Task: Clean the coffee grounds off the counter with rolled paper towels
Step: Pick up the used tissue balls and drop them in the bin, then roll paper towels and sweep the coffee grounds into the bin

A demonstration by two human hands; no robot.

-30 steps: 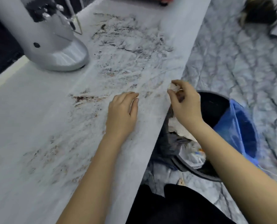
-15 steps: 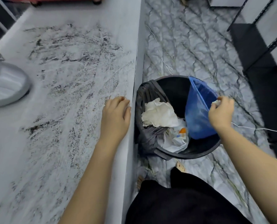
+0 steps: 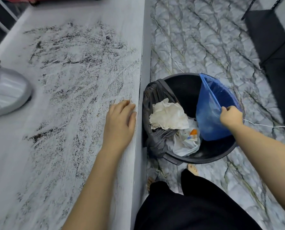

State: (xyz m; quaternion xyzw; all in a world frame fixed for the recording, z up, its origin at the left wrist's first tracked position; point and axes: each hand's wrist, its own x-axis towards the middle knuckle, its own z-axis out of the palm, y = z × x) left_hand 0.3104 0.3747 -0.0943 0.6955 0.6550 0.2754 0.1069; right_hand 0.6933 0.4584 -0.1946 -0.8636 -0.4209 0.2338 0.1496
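The black bin (image 3: 203, 156) on the floor is the thing to steer by here. Just beside it, on its left, runs the edge of the counter (image 3: 88, 10), and the counter beyond that edge is far from clean — dark coffee grounds (image 3: 75, 67) lie smeared in streaks across most of the pale top, from the near end right up past the silver machine base (image 3: 5, 95) that stands well away from the bin. Some streaks look raked through, so I would judge a little wiping has happened, but the bulk of the job is left.

The left hand (image 3: 119, 123) rests flat on the counter at the edge nearest the bin, fingers straight and relaxed, holding nothing. The right hand (image 3: 231, 116) is out over the far side of the bin, its fingers curled and pinching the rim of the blue bag (image 3: 211, 117) that lines that side. Whether anything small sits inside that pinch I cannot tell.

As for paper towels, the only one in view is a crumpled, stained sheet (image 3: 168, 116) lying inside the bin on top of a grey bag (image 3: 155, 130) — no fresh roll shows anywhere, so another towel will be needed
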